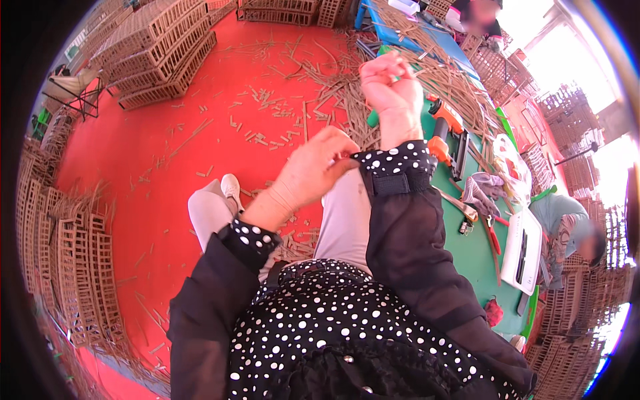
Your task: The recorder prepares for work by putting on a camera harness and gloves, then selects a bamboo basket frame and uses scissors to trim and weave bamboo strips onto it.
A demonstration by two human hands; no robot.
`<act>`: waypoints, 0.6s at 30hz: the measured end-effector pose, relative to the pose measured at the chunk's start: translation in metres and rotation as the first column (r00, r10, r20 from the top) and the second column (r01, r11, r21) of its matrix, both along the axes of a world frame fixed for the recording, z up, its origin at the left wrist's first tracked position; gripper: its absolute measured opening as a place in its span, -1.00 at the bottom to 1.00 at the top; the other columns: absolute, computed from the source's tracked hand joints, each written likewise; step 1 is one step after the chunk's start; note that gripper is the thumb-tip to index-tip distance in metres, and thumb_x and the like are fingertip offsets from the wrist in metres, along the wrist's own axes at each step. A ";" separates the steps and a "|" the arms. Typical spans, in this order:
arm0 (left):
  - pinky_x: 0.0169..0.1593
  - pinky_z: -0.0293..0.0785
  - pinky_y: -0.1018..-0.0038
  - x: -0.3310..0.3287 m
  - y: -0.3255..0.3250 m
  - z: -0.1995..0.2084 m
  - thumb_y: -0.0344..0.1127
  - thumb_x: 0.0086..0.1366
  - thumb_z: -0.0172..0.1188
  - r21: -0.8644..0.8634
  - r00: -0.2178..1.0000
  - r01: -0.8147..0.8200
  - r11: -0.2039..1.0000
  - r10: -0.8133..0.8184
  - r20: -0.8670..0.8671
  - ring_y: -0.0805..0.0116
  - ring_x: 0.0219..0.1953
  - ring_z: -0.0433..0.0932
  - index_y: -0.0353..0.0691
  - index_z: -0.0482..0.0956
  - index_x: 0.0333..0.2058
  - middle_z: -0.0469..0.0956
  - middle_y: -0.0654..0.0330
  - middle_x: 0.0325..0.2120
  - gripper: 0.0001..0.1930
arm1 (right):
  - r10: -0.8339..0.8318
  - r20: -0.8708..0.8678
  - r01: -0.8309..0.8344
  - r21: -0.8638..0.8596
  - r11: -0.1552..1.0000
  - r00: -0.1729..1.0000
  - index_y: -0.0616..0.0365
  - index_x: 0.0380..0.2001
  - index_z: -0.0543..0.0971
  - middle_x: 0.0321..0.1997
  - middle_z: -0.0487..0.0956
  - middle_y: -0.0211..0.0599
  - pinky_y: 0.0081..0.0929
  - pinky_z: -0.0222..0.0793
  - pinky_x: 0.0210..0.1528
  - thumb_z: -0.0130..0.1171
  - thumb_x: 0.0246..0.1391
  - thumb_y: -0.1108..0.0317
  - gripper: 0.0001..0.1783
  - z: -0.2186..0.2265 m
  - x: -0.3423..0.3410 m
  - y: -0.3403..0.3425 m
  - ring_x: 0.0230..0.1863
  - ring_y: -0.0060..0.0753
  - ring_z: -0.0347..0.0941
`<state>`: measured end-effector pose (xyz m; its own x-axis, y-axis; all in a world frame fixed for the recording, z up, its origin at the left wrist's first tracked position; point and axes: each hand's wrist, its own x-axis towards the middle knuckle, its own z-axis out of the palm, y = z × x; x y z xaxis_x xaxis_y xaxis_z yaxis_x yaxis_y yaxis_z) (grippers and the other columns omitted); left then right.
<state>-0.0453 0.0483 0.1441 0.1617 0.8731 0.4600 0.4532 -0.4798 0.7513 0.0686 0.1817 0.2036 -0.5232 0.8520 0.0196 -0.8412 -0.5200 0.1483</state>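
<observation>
Left hand (313, 167) pinches the right sleeve (405, 223), which points forward lengthwise.

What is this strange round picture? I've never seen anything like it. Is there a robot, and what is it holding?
No robot here: these are a person's own bare hands. The picture comes from a wide fisheye camera worn on the head, looking down, so straight edges bend. The left hand is at the dotted cuff of the right sleeve, seemingly pinching its edge. The right hand is raised, fingers curled, nothing visible in it. On the right, a green table bears an orange-and-black tool and a greyish cloth. Brown strips lie scattered on the red floor.
</observation>
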 end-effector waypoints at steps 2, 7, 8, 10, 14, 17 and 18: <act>-0.36 0.36 0.52 -0.008 0.001 0.000 -0.35 0.16 0.07 -0.214 0.998 0.012 0.977 0.002 0.065 0.47 -0.40 0.40 -0.23 0.40 -0.31 0.42 0.22 -0.41 -0.86 | -0.133 -0.025 0.132 -0.044 0.990 0.991 0.14 -0.53 0.41 -0.69 0.36 -0.55 -0.56 0.16 -0.53 -0.09 -0.04 0.32 -0.86 0.022 0.009 -0.014 -0.72 -0.68 0.22; -0.33 0.41 0.57 0.003 -0.014 0.005 -0.15 0.21 0.01 -0.624 0.786 0.500 0.601 -0.013 0.618 0.45 -0.33 0.46 -0.20 0.29 -0.15 0.43 0.20 -0.33 -0.69 | 0.022 -0.189 0.069 0.465 0.882 0.982 0.18 -0.43 0.40 -0.68 0.35 -0.48 -0.59 0.17 -0.56 -0.05 -0.04 0.34 -0.86 0.053 0.012 -0.058 -0.69 -0.66 0.25; -0.33 0.43 0.58 0.009 -0.019 0.005 -0.07 0.20 0.02 -0.626 0.672 0.699 0.346 -0.015 0.741 0.48 -0.32 0.49 -0.17 0.26 -0.09 0.43 0.20 -0.28 -0.61 | -0.018 -0.105 0.078 0.593 0.802 0.994 0.19 -0.40 0.40 -0.64 0.35 -0.47 -0.59 0.16 -0.54 -0.04 -0.06 0.43 -0.88 0.056 0.011 -0.065 -0.66 -0.66 0.25; -0.30 0.42 0.63 0.022 -0.024 0.003 -0.20 0.14 0.14 -0.648 0.699 0.660 0.381 0.004 0.715 0.50 -0.35 0.50 -0.18 0.19 0.03 0.43 0.20 -0.22 -0.49 | 0.136 -0.211 -0.009 0.511 0.859 0.968 0.19 -0.40 0.41 -0.65 0.36 -0.46 -0.56 0.16 -0.54 -0.04 -0.03 0.38 -0.87 0.065 0.012 -0.074 -0.67 -0.64 0.25; -0.23 0.40 0.59 0.036 -0.026 -0.006 -0.47 -0.07 0.30 -0.227 0.431 0.771 0.595 -0.226 0.874 0.51 -0.33 0.48 -0.23 0.19 0.05 0.44 0.25 -0.20 -0.33 | 0.084 -0.425 0.045 0.285 0.958 0.901 0.08 -0.35 0.37 -0.61 0.32 -0.54 -0.66 0.12 -0.53 -0.13 0.13 0.27 -0.85 0.068 0.017 -0.079 -0.73 -0.68 0.16; -0.21 0.38 0.58 0.042 -0.029 -0.007 -0.42 -0.04 0.30 -0.294 0.468 0.744 0.600 -0.153 0.871 0.54 -0.29 0.43 -0.30 0.40 -0.15 0.48 0.28 -0.32 -0.57 | -0.209 -0.116 0.237 0.585 0.776 0.971 0.17 -0.35 0.41 -0.61 0.38 -0.44 -0.57 0.19 -0.49 -0.10 0.07 0.30 -0.82 0.053 0.008 -0.046 -0.69 -0.61 0.26; -0.21 0.38 0.58 0.045 -0.032 -0.005 -0.42 -0.04 0.30 -0.294 0.466 0.748 0.595 -0.157 0.871 0.54 -0.29 0.43 -0.30 0.40 -0.15 0.48 0.28 -0.32 -0.57 | -0.529 0.162 0.340 0.605 0.720 0.833 0.18 -0.44 0.43 -0.67 0.36 -0.44 -0.53 0.17 -0.54 -0.07 0.04 0.27 -0.80 0.045 0.009 -0.038 -0.72 -0.58 0.23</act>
